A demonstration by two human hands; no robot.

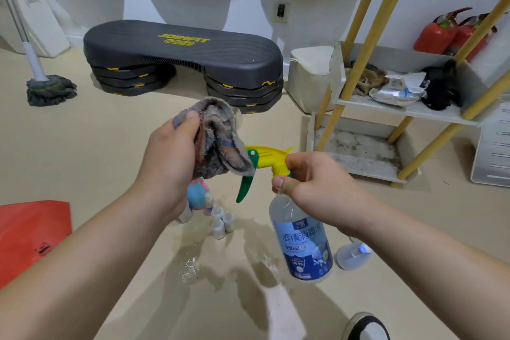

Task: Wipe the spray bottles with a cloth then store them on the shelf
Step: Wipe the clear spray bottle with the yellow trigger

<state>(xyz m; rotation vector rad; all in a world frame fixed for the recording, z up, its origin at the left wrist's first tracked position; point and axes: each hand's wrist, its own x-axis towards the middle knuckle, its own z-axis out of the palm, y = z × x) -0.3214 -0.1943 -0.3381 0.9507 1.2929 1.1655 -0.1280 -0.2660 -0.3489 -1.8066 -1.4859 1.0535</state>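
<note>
The spray bottle hangs under the right grip, closed round its neck; the left grip, just beside, is closed on the cloth.

The beige floor has wet patches in the foreground. On it stand a dark step platform on stacked risers by the wall, a mop head at the left, and a cluster of small bottles near the middle, just beside a blue-pink bottle. A clear bottle lies on its side at the right. A red sheet lies at the left edge. The shelf stands on the floor at the right; its middle tier carries a brown rag, a wipes pack and a black cloth. Its bottom tier is stained.
</note>
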